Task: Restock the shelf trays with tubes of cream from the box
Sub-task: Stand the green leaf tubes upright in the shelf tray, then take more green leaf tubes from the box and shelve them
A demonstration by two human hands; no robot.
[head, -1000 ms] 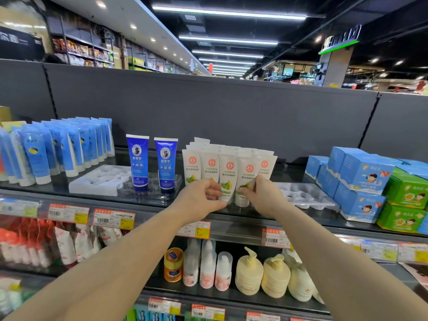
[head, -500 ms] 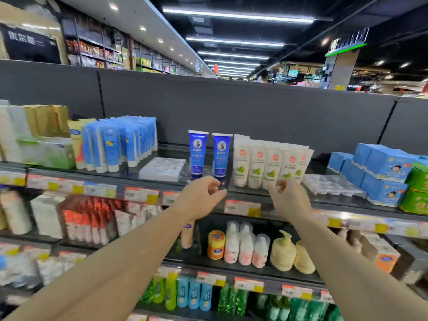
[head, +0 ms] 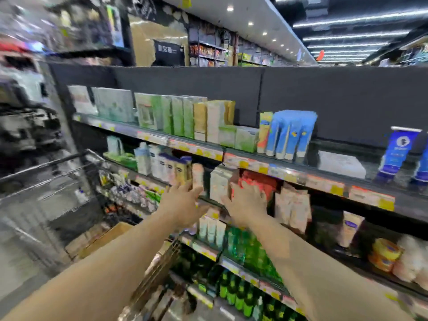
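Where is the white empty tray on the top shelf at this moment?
In the head view, the white tray lies on the top shelf at the right, between the light blue tubes and the dark blue tubes.

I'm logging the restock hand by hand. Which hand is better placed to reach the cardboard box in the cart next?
Probably the left hand: empty, open, nearer the cardboard box at lower left. The right hand is farther over.

- Left hand (head: 183,205): bare; no glove, ring or watch visible.
- Right hand (head: 249,203): bare; no glove, ring or watch visible.
- Both forearms: bare to the frame edge, no sleeve visible.
- Detail is motion-blurred.
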